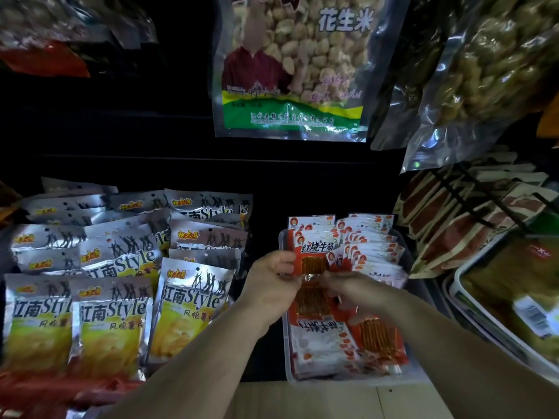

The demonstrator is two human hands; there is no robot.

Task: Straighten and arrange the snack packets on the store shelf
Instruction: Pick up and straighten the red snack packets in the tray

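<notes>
A clear plastic tray (338,381) on the shelf holds several small red and white snack packets. Upright rows of them (372,243) fill its back half, and loose ones (320,343) lie flat at the front. My left hand (272,282) grips the left edge of an upright red packet (313,252) at the front of the rows. My right hand (354,293) pinches the lower right part of the same packet, its fingers curled over the flat packets below.
Silver and yellow chip bags (112,300) stand in rows to the left. A large peanut bag (290,68) hangs above, with clear bags (472,86) to its right. Brown packets (459,219) and a white tray (472,300) sit right. The pale shelf edge (302,400) runs below.
</notes>
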